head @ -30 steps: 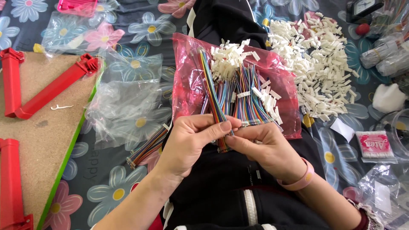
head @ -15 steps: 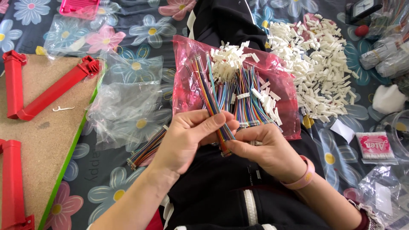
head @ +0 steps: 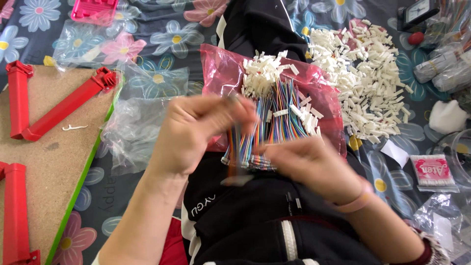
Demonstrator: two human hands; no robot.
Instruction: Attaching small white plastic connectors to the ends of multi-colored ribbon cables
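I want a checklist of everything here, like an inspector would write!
Surface: flowered cloth, cork board at left.
Job's things: coloured wire bundles with white plugs on a pink bag.
Clutter: heap of white plugs, clear bags, red bars.
Hands: left hand and right hand, blurred, pinch a few wires.
Cables: only those wires.
Surroundings: black clothing, small clock.

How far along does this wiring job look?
Done, it seems: bundles of rainbow-coloured wires with white plugs on their ends lie on the pink plastic bag. In hand: the left hand and right hand pinch a few wires between them, too blurred for detail. Left: a large heap of loose white connectors beside the bag, so plenty likely remains.
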